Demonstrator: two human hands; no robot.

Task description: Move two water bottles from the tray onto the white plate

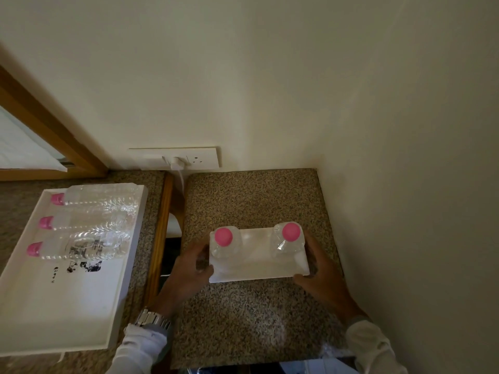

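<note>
Two clear water bottles with pink caps stand upright on the white rectangular plate [259, 268], one at its left end [223, 240] and one at its right end [290, 236]. My left hand [189, 268] grips the plate's left edge, thumb on the front corner. My right hand [321, 276] holds the plate's right edge, thumb at the front right corner. The white tray [54, 314] lies to the left with three more pink-capped bottles [81, 247] lying on their sides in its far half.
The plate rests on a speckled granite stand [251, 314] in the wall corner. A gap with a wooden edge [159, 238] separates it from the counter holding the tray. A wall socket with a plug [178, 161] is behind.
</note>
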